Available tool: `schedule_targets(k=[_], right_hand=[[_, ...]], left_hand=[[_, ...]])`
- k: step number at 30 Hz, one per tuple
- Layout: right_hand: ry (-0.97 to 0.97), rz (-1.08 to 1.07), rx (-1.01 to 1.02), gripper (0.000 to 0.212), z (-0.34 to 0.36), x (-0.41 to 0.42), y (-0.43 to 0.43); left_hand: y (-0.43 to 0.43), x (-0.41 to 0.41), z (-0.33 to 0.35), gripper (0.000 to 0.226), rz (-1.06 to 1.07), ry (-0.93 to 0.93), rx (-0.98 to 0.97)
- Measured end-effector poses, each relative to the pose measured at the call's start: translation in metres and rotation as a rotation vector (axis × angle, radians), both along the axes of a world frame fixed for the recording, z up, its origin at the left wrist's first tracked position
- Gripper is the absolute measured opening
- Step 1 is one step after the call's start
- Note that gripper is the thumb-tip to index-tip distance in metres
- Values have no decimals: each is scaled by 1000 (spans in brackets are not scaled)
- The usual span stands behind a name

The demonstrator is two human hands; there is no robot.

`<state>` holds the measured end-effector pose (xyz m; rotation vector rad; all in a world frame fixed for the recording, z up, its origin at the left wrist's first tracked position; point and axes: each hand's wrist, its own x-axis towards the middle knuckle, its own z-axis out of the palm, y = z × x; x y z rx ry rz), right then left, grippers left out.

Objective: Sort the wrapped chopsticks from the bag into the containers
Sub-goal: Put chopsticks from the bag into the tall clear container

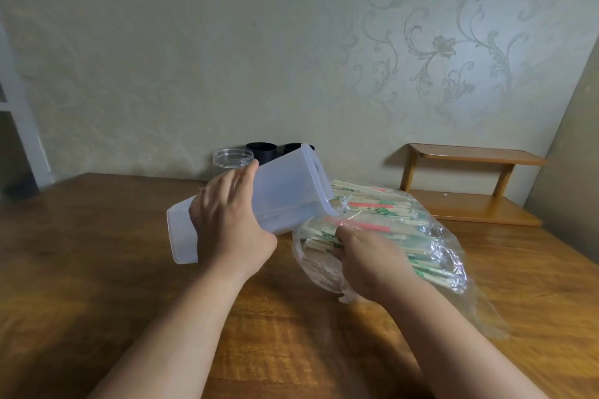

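Observation:
A clear plastic bag (447,256) full of wrapped chopsticks (382,214) with red and green print lies on the wooden table (97,253) at centre right. My left hand (227,220) grips a tall translucent white container (285,191), tilted on its side, its open mouth toward the bag. Inside the bag's opening, my right hand (363,256) has its fingers curled around a bundle of chopsticks. A clear round jar (231,160) and two black cylinders (261,152) stand at the back by the wall.
A small wooden two-tier shelf (470,185) stands at the table's back right corner against the wall. The patterned wall runs close behind the containers. A white door frame shows at the far left.

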<state>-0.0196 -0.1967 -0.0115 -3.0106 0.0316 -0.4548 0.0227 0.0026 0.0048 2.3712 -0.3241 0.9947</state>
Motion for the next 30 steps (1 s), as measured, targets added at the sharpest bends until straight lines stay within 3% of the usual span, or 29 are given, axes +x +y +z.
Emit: schedule_targets(k=[3, 10, 15, 19, 30], right_hand=[[-18, 29, -18, 14, 11, -10, 2], [-354, -4, -207, 30, 38, -28, 3], [-619, 145, -162, 18, 45, -35, 3], [-832, 134, -131, 12, 48, -34, 3], [-954, 138, -63, 16, 44, -27, -8]], left_hand=[[1, 0, 1, 103, 7, 2, 5], [2, 0, 2, 105, 23, 21, -4], [2, 0, 1, 102, -1, 15, -7], [1, 0, 0, 104, 4, 12, 3], [1, 1, 0, 99, 2, 15, -7]])
